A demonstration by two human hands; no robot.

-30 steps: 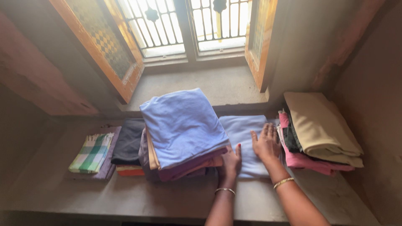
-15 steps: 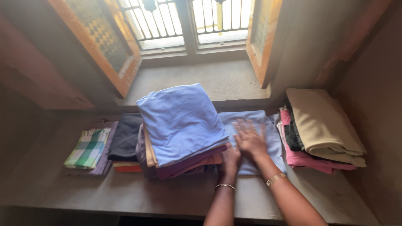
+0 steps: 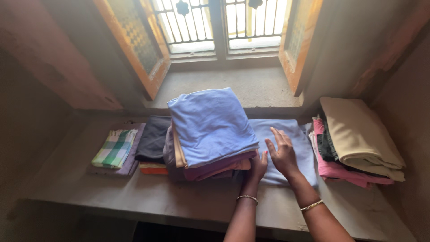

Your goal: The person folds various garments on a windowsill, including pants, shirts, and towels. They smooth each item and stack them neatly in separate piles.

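The right hand [image 3: 281, 154] has slid leftward across the flat pale-blue folded cloth [image 3: 289, 148] on the stone shelf [image 3: 179, 201], fingers spread, smoothing it. The left hand [image 3: 257, 166], fingers together, still steadies the leaning stack [image 3: 210, 134] beside it; the beige-topped pile [image 3: 354, 134] beyond is unmoved.

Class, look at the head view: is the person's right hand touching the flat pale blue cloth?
Touching. The head view shows the right hand lying palm-down on the flat pale blue cloth, fingers spread over it, with no gap visible.

hands [image 3: 273, 159] on folded cloth [image 3: 291, 139], window [image 3: 224, 24]
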